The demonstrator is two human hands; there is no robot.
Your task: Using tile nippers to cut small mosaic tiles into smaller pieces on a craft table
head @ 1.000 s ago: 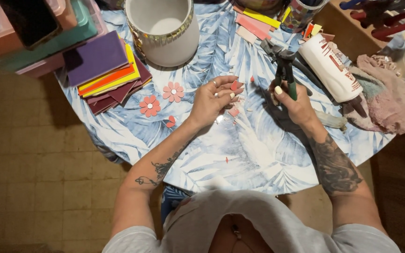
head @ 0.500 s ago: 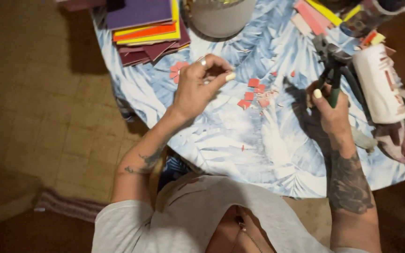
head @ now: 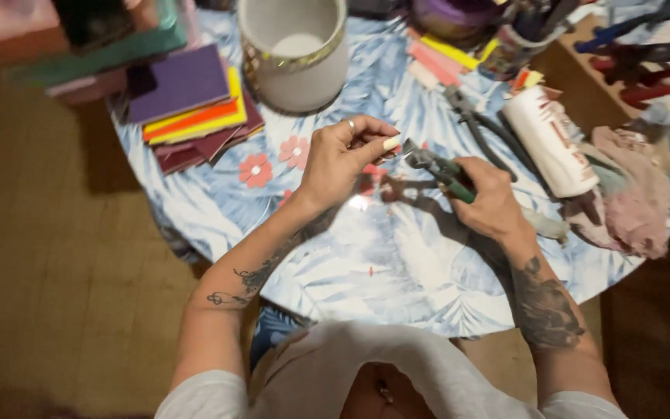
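Careful: your right hand [head: 494,203] grips the green-handled nippers [head: 437,167] while left fingers [head: 381,145] pinch a small piece hidden at the jaws above the bench [head: 397,271], so a skewed bite could send chips flying.

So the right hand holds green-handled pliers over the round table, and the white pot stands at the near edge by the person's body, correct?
Not quite. In the head view the right hand does hold the pliers over the table, but the white pot stands at the far edge, beyond the hands.

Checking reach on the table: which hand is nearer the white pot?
Left. The left hand hovers just below the white pot; the right hand, gripping green-handled nippers, sits farther right.
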